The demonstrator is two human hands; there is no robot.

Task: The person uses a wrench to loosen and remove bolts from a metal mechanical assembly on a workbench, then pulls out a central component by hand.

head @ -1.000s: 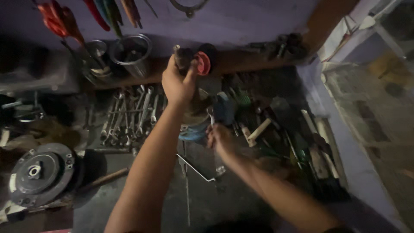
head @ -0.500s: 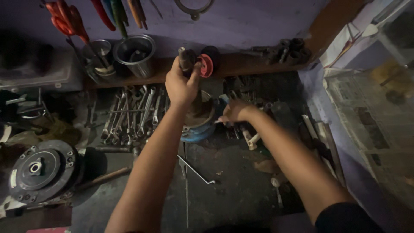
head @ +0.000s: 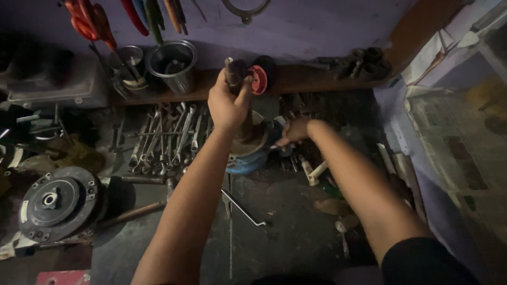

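My left hand (head: 228,103) is clenched round the shaft (head: 232,71) standing in the blue housing (head: 248,153) mid-bench. Right hand (head: 293,132) at the housing's side, grip unclear. Risk: shaft tilts, housing tips onto spanners (head: 163,140).

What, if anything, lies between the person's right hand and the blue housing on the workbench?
Nothing visible does. The right hand is already at the right side of the blue housing, fingers apparently touching it, though the dim light hides the contact. The left hand grips the upright shaft above it.
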